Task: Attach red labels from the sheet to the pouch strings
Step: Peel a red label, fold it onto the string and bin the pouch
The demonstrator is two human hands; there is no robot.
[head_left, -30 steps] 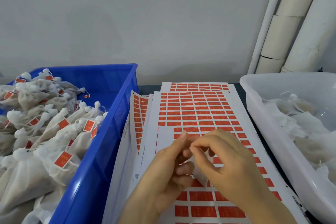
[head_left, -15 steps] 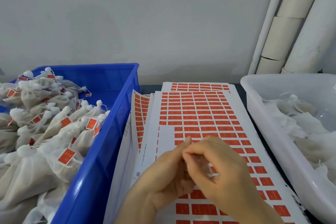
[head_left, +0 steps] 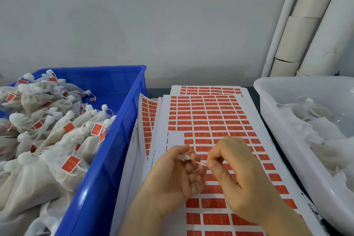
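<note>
A white sheet of red labels (head_left: 208,119) lies on a stack in the middle of the table. Above its lower half, my left hand (head_left: 172,176) curls around a small white pouch (head_left: 184,157), of which only the bunched top shows between thumb and fingers. A thin white pouch string (head_left: 201,163) runs taut from that hand to my right hand (head_left: 237,176), which pinches the string's end between thumb and fingers. String loops also wrap my left fingers. No loose label shows in either hand.
A blue crate (head_left: 115,140) on the left is piled with labelled white pouches (head_left: 57,134). A white tub (head_left: 283,130) on the right holds unlabelled pouches (head_left: 316,120). More label sheets (head_left: 147,117) stick out under the top one. White pipes (head_left: 306,25) stand against the back wall.
My hands, pressed together over the sheet before, have come apart. The right hand has pulled the string out sideways, so it now stretches between them.
</note>
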